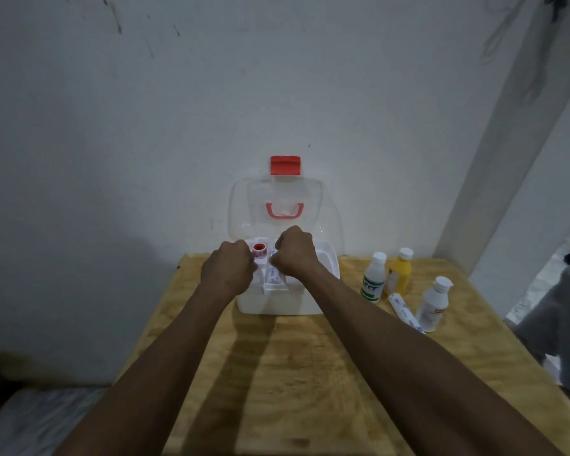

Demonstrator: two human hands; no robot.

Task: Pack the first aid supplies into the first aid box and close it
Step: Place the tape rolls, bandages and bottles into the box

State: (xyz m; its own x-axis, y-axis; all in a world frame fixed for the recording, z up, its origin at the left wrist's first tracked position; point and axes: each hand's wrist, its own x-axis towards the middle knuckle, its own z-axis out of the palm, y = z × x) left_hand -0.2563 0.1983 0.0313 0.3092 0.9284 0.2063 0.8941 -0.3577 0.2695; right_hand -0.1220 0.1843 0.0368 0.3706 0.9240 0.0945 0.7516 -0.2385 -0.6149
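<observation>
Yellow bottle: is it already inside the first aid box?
No, the yellow bottle stands on the table, right of the first aid box.

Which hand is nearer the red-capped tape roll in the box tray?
Left. The left hand sits right beside the tape roll, apparently touching its left edge; the right hand is over the tray's wrapped packet, just to the roll's right.

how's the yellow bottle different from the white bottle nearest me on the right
The yellow bottle has a yellow body; the nearest white bottle is white with a pale label. The yellow bottle stands farther back, nearer the wall; the white one stands nearer the table's front. Both stand upright with white caps, outside the box.
</observation>
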